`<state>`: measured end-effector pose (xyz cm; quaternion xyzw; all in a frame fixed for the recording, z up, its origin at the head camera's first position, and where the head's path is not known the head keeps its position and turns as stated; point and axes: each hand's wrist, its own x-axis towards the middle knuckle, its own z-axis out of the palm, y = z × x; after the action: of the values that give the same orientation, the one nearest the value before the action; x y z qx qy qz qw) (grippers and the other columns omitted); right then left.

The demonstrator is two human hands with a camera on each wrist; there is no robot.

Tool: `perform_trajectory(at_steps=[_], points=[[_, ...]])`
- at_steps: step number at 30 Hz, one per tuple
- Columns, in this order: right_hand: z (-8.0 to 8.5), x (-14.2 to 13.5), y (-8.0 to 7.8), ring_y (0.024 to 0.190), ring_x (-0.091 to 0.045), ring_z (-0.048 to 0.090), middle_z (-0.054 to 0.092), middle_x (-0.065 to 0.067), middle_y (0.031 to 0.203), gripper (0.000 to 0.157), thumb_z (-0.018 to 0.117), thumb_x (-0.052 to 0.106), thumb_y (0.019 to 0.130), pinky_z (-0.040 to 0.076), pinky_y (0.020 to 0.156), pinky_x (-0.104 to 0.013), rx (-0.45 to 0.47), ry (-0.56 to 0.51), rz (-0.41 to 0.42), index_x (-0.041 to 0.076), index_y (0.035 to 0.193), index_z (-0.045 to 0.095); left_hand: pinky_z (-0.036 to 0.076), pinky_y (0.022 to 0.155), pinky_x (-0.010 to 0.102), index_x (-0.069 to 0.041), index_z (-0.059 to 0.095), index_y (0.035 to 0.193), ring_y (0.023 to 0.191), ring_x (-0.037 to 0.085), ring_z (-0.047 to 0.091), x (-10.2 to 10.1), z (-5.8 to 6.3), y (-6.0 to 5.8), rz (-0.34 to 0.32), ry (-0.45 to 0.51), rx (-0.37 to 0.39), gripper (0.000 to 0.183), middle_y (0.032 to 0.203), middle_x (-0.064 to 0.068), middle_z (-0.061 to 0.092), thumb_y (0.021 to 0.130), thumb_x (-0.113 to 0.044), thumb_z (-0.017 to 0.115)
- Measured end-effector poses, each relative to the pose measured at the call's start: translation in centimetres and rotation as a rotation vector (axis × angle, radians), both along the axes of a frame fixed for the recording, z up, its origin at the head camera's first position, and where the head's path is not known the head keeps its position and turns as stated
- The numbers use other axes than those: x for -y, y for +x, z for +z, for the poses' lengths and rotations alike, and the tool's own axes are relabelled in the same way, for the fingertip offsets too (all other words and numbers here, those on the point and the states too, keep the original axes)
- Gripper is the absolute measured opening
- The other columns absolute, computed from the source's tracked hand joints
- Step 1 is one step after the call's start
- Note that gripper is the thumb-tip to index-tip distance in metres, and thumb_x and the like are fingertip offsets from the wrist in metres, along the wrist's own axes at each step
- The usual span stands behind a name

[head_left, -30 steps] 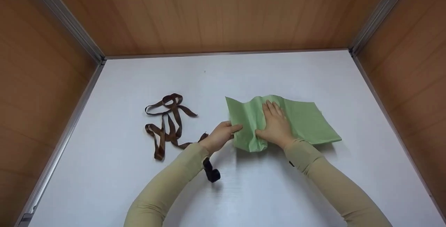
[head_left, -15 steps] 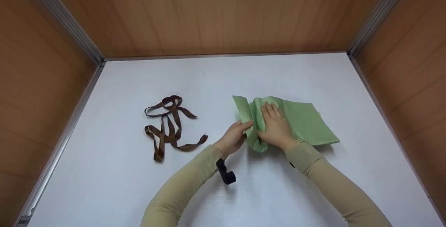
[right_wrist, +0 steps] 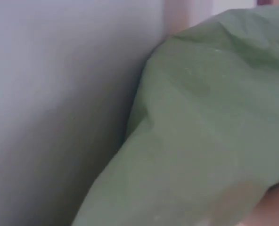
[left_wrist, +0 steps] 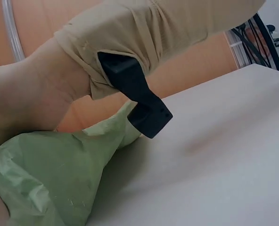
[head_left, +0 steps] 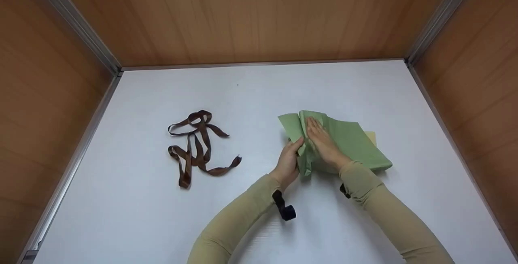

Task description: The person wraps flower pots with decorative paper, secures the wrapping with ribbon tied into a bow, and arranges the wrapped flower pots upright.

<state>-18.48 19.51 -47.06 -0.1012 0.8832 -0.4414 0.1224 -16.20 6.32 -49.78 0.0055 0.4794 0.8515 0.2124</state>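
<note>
A sheet of green wrapping paper [head_left: 349, 142] lies right of centre in the head view, bunched and raised at its left part. My left hand [head_left: 287, 160] grips the gathered left end, thumb on top and the other fingers mostly hidden. Flat against the raised folds presses my right hand [head_left: 323, 140], fingers straight and together. From behind the paper's right edge peeks a small yellow piece [head_left: 371, 137]; what lies under the paper is hidden. Both wrist views show the crumpled green paper [left_wrist: 54, 169] close up, and the right wrist view is blurred.
A tangled brown ribbon [head_left: 205, 142] lies on the white table [head_left: 133, 215], left of the paper. Wooden panels [head_left: 259, 17] with metal edges enclose the table at the back and both sides. A black strap [head_left: 284, 206] hangs from the left sleeve.
My left hand has moved right, folding and bunching the paper's left end against my right hand. The right hand has tilted onto its edge somewhat. More of the yellow piece shows at the right.
</note>
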Motion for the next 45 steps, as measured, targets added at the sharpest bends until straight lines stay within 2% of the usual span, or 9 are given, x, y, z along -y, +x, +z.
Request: perform_trajectory(at_steps=[6,11,16,19,22,29,34,38,45], points=[[0.5,-0.7,0.0,0.145,-0.029,-0.016,-0.01,-0.009,0.159,0.059,0.013,0.043,0.103,-0.01,0.113,-0.057,0.205,-0.287,-0.046,0.017,0.153,-0.003,0.028,0.111,0.036,-0.012,0.034,0.146,0.136,0.017,0.032,-1.1,0.0,0.2,0.017,-0.186,-0.094,0.05,0.15,0.002,0.033,0.102,-0.034,0.036],[0.4,-1.3,0.2,0.142,-0.023,-0.024,-0.021,-0.003,0.157,0.064,0.005,0.053,0.099,-0.015,0.112,-0.053,0.332,-0.417,-0.077,0.021,0.151,-0.013,0.011,0.117,0.046,-0.008,0.049,0.131,0.145,0.024,0.007,-1.7,0.1,0.5,0.019,-0.434,-0.276,0.046,0.156,0.005,0.015,0.104,-0.036,0.024],[-0.1,-2.0,0.1,0.144,-0.02,-0.021,-0.017,0.0,0.158,0.068,0.002,0.06,0.096,-0.015,0.113,-0.051,0.275,-0.503,-0.078,0.022,0.152,-0.008,0.002,0.117,0.05,-0.012,0.049,0.119,0.147,0.021,0.003,-1.8,0.0,0.7,0.0,-0.551,-0.399,0.035,0.157,0.0,0.023,0.105,-0.03,0.023],[-0.4,-2.4,-0.1,0.145,-0.021,-0.019,-0.013,-0.001,0.159,0.07,0.001,0.06,0.096,-0.015,0.113,-0.051,0.226,-0.579,-0.072,0.02,0.152,-0.007,-0.002,0.117,0.05,-0.011,0.043,0.131,0.147,0.022,0.002,-1.7,-0.2,0.7,-0.032,-0.621,-0.478,0.035,0.156,0.001,0.026,0.105,-0.026,0.026],[-0.6,-2.7,0.0,0.145,-0.02,-0.017,-0.012,-0.003,0.159,0.072,0.001,0.061,0.095,-0.016,0.114,-0.049,0.195,-0.627,-0.074,0.018,0.152,-0.007,-0.003,0.116,0.051,-0.01,0.025,0.149,0.147,0.025,-0.003,-1.7,-0.4,0.8,-0.081,-0.711,-0.573,0.046,0.158,0.005,0.02,0.105,-0.024,0.026],[-0.4,-2.9,0.1,0.146,-0.021,-0.014,-0.012,-0.002,0.159,0.078,0.004,0.07,0.091,-0.01,0.116,-0.047,0.262,-0.862,-0.054,0.024,0.151,-0.015,0.004,0.115,0.055,0.002,0.018,0.149,0.146,0.035,-0.005,-1.9,-0.7,1.1,-0.173,-1.069,-0.903,0.053,0.159,0.015,0.007,0.104,-0.025,0.028],[-0.3,-3.2,0.0,0.146,-0.02,-0.013,-0.009,-0.003,0.16,0.078,0.003,0.069,0.09,-0.009,0.117,-0.045,0.265,-0.955,-0.039,0.024,0.15,-0.017,0.007,0.117,0.051,0.0,0.019,0.149,0.146,0.032,0.0,-1.7,-0.6,0.8,-0.252,-1.273,-1.037,0.057,0.159,0.013,0.011,0.104,-0.032,0.031],[-0.4,-3.5,0.0,0.145,-0.019,-0.015,-0.01,-0.006,0.16,0.08,0.005,0.07,0.09,-0.012,0.116,-0.043,0.237,-0.955,-0.027,0.021,0.15,-0.018,0.01,0.117,0.05,-0.001,0.022,0.149,0.147,0.03,0.005,-1.5,-0.4,0.6,-0.283,-1.339,-1.09,0.06,0.158,0.011,0.017,0.102,-0.035,0.039],[-0.8,-3.7,0.0,0.145,-0.019,-0.018,-0.013,-0.007,0.159,0.08,0.006,0.069,0.091,-0.014,0.115,-0.048,0.255,-1.036,-0.036,0.022,0.15,-0.018,0.013,0.117,0.046,-0.009,0.029,0.149,0.145,0.026,0.015,-1.0,-0.1,-0.1,-0.333,-1.324,-1.137,0.066,0.155,0.008,0.025,0.095,-0.037,0.055]])
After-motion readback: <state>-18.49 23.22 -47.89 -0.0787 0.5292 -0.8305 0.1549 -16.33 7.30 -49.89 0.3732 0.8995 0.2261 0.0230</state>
